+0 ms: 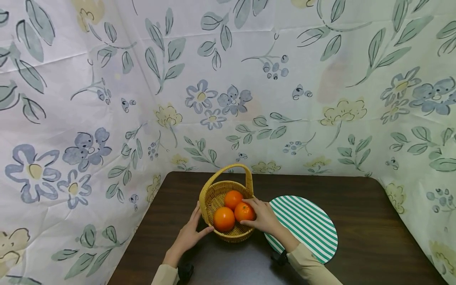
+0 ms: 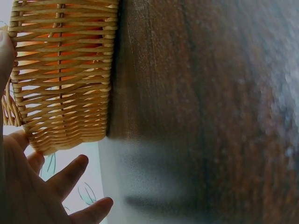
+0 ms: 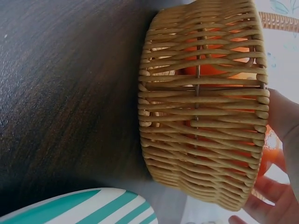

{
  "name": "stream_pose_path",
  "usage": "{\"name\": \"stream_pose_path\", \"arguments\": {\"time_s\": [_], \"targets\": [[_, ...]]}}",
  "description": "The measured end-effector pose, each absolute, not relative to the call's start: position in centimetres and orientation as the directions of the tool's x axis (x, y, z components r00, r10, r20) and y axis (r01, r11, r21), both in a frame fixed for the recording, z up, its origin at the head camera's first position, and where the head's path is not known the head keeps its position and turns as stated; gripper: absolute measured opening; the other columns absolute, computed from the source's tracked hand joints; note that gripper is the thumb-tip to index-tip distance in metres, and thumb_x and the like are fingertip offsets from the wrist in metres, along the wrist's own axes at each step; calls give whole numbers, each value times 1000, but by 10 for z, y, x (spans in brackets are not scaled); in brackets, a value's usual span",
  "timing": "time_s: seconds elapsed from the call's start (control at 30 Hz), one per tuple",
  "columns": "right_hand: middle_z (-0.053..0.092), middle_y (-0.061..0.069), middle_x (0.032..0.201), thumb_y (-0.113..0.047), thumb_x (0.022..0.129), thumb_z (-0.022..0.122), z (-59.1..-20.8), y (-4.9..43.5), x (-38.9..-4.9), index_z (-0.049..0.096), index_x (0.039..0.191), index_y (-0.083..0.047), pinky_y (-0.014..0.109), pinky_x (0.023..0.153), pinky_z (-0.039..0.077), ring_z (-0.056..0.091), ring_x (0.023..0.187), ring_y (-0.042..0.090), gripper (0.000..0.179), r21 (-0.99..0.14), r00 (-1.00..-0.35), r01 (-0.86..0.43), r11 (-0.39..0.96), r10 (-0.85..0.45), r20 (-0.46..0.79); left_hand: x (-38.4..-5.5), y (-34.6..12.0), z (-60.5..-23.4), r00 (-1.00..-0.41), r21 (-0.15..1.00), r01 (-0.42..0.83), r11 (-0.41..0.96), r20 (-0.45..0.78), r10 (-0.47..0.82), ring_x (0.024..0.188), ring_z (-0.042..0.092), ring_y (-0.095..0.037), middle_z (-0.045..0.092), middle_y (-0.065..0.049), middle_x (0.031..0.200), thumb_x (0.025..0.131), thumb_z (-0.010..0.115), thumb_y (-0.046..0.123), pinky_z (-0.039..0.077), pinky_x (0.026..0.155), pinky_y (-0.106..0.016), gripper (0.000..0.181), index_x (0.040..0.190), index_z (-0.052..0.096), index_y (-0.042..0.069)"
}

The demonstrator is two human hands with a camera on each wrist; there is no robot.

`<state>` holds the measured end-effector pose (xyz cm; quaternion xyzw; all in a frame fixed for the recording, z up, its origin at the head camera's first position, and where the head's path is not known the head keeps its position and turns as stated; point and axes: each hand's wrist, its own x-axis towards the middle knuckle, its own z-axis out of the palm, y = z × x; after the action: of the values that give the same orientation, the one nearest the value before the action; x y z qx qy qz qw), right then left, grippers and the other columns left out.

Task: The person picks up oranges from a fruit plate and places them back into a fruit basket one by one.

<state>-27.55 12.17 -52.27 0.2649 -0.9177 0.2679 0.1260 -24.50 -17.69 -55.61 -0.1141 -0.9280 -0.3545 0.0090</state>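
Note:
A yellow wicker basket [image 1: 233,237] with an arched handle [image 1: 228,168] stands on the dark table, holding three oranges. My right hand [image 1: 263,215] reaches over the basket's right rim, thumb and fingers round the right-hand orange [image 1: 244,211]. The other two are a front left orange [image 1: 224,219] and a back orange [image 1: 233,199]. At the basket's left side is my left hand [image 1: 189,236], its thumb at the near rim and its fingers along the outer wall. In the left wrist view, the fingers [image 2: 70,177] of that hand spread out fairly straight by the wicker.
A round placemat [image 1: 303,225] with green and white stripes lies right of the basket, partly under the right forearm. The dark wooden table [image 1: 374,229] is bordered at the back and sides by floral cloth [image 1: 228,99]. Both wrists carry small black devices.

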Motion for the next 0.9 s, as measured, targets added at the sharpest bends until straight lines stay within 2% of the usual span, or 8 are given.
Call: {"name": "stream_pose_path", "arguments": {"time_s": [0.63, 0.9], "targets": [[58, 5, 119, -43, 70, 78, -524, 119, -276, 54, 128, -15, 50, 88, 37, 55, 107, 25, 69, -404, -812, -579, 708, -454, 368, -244, -176, -553, -974, 667, 219, 712, 102, 204, 130, 39, -35, -3, 11, 156, 82, 59, 57, 36, 90, -66, 85, 146, 4, 45], [55, 5, 121, -44, 71, 78, -525, 118, -276, 54, 128, -16, 50, 89, 36, 53, 109, 27, 69, -409, -820, -569, 713, -455, 347, -242, -177, -552, -971, 674, 230, 702, 109, 213, 127, 42, -38, -1, 8, 156, 82, 59, 57, 39, 86, -65, 86, 147, 5, 41]]}}
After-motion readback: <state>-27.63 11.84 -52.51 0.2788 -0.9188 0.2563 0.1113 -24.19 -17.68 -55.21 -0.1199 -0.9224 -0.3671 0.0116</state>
